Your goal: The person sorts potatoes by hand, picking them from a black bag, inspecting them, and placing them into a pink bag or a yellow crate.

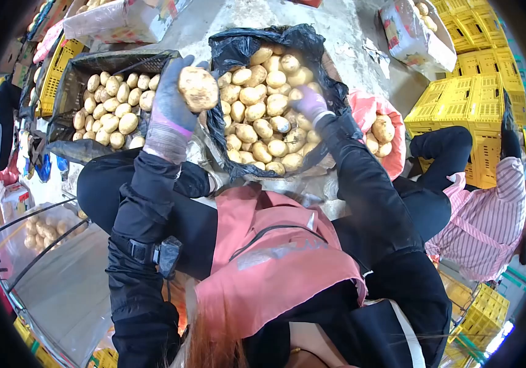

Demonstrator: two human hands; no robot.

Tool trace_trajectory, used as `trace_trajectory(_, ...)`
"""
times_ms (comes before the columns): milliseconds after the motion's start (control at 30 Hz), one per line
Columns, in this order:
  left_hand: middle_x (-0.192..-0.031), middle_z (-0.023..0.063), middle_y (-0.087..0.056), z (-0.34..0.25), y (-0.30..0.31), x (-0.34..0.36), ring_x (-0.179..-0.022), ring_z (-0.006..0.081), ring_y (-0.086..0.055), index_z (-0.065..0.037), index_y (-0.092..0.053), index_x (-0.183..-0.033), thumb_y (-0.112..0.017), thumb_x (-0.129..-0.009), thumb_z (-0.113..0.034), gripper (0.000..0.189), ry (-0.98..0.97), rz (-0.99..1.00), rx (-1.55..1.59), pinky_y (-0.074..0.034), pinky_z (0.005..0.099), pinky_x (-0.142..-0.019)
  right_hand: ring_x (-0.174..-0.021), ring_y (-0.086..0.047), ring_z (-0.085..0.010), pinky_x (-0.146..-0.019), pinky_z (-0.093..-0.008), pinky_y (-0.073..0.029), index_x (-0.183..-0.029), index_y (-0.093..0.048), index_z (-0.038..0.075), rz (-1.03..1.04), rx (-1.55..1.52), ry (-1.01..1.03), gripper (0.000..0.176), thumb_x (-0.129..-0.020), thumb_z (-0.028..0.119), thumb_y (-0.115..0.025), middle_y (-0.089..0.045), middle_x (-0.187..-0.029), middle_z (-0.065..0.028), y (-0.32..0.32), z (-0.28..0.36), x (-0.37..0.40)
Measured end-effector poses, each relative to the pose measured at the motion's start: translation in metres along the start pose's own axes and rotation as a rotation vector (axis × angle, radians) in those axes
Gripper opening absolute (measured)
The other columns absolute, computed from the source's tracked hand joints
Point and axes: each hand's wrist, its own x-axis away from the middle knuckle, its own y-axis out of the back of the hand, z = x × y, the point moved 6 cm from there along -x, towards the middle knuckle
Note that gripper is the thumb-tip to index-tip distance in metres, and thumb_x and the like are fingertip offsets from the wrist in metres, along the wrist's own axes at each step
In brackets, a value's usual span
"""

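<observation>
My left hand (171,101), in a grey and purple glove, is closed around a large potato (198,89). It is raised between a black-lined crate (60,92) of smaller potatoes and a box lined with black plastic (229,46). My right hand (309,103), gloved too, is over the right side of that box, in among the potatoes (254,95). Its fingers are smeared by motion, and I cannot tell whether they grip one.
A pink bag (370,104) with large potatoes stands right of the box. Yellow crates (459,107) are stacked at the right, near a person in a striped top (484,214). White cartons (419,40) with potatoes stand farther back. A clear bag of potatoes (45,230) lies at the left.
</observation>
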Motion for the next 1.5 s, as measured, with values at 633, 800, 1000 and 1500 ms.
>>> trace_trajectory(633, -0.131, 0.0127, -0.055, 0.066, -0.067, 0.102, -0.091, 0.0184, -0.065, -0.002, -0.035, -0.148, -0.060, -0.096, -0.029, 0.064, 0.157, 0.779, -0.486, -0.054, 0.0310, -0.083, -0.135, -0.041, -0.0210, -0.113, -0.0357, -0.032, -0.143, -0.040, -0.001, 0.092, -1.335, 0.319, 0.075, -0.079, 0.012, -0.076, -0.047, -0.143, -0.0121, 0.168, 0.130, 0.188)
trace_trajectory(800, -0.139, 0.0144, -0.048, 0.057, -0.074, 0.121, -0.096, 0.0184, -0.062, -0.002, -0.026, -0.152, -0.063, -0.093, -0.025, 0.074, 0.153, 0.768, -0.506, -0.053, 0.0308, -0.083, -0.132, -0.044, -0.0203, -0.112, -0.0353, -0.034, -0.143, -0.040, 0.000, 0.044, -1.388, 0.290, 0.074, -0.080, 0.007, -0.076, -0.048, -0.140, -0.0113, 0.166, 0.129, 0.197)
trace_trajectory(1000, -0.140, 0.0144, -0.046, 0.064, -0.068, 0.117, -0.104, 0.0191, -0.060, -0.003, -0.027, -0.151, -0.067, -0.090, -0.016, 0.074, 0.134, 0.710, -0.478, -0.053, 0.0314, -0.086, -0.130, -0.045, -0.0199, -0.111, -0.0354, -0.035, -0.142, -0.043, -0.001, 0.050, -1.252, 0.328, 0.072, -0.080, 0.010, -0.078, -0.048, -0.140, -0.0114, 0.164, 0.136, 0.196)
trace_trajectory(1500, -0.115, 0.0085, -0.063, 0.072, -0.029, 0.064, -0.108, 0.0168, -0.056, -0.001, -0.054, -0.128, -0.067, -0.090, -0.032, 0.050, -0.050, 0.473, -0.569, -0.043, 0.0322, -0.098, -0.099, -0.060, -0.0139, -0.083, -0.0245, -0.048, -0.139, -0.047, 0.006, 0.062, -1.433, 0.137, 0.043, -0.101, 0.026, -0.052, -0.057, -0.126, -0.0084, 0.102, 0.104, 0.165)
